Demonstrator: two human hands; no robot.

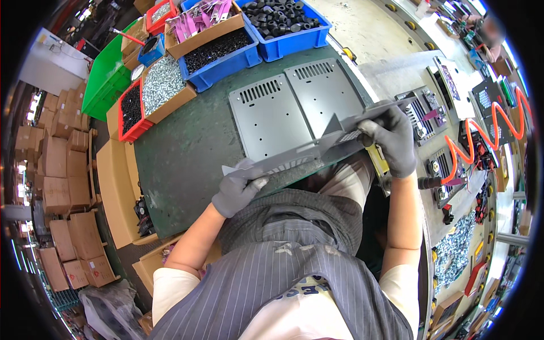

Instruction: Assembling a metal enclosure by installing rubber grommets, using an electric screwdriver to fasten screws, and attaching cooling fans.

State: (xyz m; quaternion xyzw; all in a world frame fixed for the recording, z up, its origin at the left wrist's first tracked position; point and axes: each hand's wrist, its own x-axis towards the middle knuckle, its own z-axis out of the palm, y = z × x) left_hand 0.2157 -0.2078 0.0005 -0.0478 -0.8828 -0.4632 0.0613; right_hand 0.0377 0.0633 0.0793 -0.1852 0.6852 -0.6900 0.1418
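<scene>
A bent grey sheet-metal panel (300, 154) with vent slots is held tilted, nearly edge-on, above the table's near edge. My left hand (235, 192), in a grey glove, grips its left end with the thumb along the lower edge. At the other end my right hand (394, 141), also gloved, is closed round the metal. Whether this is one piece or two overlapping ones I cannot tell. Just beyond lie two flat grey panels, a left panel (269, 122) and a right panel (326, 93), side by side with slots and small holes.
Behind stand a blue bin of black caps (330, 33), a blue bin of small black parts (205, 84), a carton of silver screws (173, 105) and a red bin (136, 133). On the right, a conveyor line carries metal assemblies (419, 122) beside an orange coiled hose (470, 156).
</scene>
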